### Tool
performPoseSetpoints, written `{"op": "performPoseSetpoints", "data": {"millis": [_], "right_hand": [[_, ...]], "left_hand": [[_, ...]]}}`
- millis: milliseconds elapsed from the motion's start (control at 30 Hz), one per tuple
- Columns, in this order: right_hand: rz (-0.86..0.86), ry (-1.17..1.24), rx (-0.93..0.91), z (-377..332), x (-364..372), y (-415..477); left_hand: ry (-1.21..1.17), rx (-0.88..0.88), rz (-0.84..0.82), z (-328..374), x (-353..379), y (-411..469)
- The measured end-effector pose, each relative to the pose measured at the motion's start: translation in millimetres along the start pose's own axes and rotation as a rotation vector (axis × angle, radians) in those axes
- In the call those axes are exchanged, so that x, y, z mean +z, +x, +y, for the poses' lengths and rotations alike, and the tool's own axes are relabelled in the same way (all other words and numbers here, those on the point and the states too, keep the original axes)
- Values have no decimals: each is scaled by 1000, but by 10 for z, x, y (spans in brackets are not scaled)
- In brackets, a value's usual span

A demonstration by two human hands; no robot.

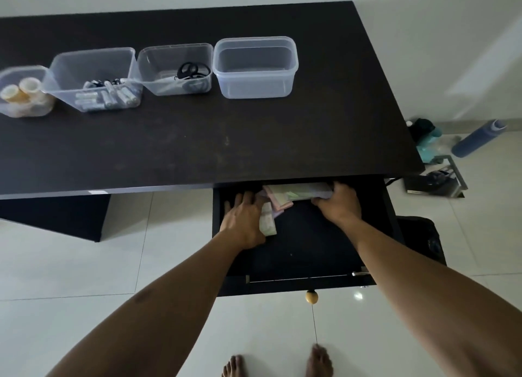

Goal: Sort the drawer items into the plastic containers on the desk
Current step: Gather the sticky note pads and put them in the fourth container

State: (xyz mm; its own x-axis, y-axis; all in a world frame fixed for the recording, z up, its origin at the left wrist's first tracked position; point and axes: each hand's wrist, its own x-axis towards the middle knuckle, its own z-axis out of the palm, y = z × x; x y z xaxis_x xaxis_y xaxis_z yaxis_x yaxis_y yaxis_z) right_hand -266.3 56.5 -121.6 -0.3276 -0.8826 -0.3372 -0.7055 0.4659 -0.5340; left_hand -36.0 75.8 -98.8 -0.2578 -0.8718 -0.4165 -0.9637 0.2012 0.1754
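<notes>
The dark drawer (305,252) stands pulled out under the desk's right end. At its back lie pastel sticky-note pads (282,197), pink, yellow and lilac. My left hand (244,221) rests over a pale pad (268,221) at the drawer's left, fingers curled around it. My right hand (337,203) grips the right end of the pad pile under the desk edge. On the desk stand four clear plastic containers: one with tape rolls (21,92), one with batteries (97,78), one with scissors (176,68), and an empty one (255,67) at the right.
The dark desk (197,139) ends to the right above the drawer. On the tiled floor at right lie a blue bottle (478,139), teal items and a black device (435,181). A dark bag (423,238) sits right of the drawer. My bare feet (319,362) are below.
</notes>
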Motion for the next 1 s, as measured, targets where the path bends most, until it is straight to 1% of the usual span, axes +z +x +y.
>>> {"op": "performPoseSetpoints", "data": {"millis": [133, 300, 400, 567, 667, 767, 867, 1000], "right_hand": [[38, -74, -25, 85, -45, -57], [41, -164, -43, 168, -26, -101], [92, -217, -118, 115, -16, -172], [193, -164, -245, -20, -2, -302], [150, -102, -304, -89, 13, -360], [65, -36, -297, -155, 27, -367], [-2, -64, -253, -209, 56, -310], [-10, -97, -139, -248, 111, -204]], "left_hand": [[-101, -8, 26, 20, 73, -76], [-230, 9, -43, 1, 77, -105], [-356, -8, -95, -3, 71, -98], [-475, -13, -149, -2, 71, -74], [-584, -66, -191, -19, 81, -62], [-662, -87, -235, -24, 60, -54], [-736, -111, -293, -35, 56, -52], [-793, -144, -346, -42, 79, -72]]}}
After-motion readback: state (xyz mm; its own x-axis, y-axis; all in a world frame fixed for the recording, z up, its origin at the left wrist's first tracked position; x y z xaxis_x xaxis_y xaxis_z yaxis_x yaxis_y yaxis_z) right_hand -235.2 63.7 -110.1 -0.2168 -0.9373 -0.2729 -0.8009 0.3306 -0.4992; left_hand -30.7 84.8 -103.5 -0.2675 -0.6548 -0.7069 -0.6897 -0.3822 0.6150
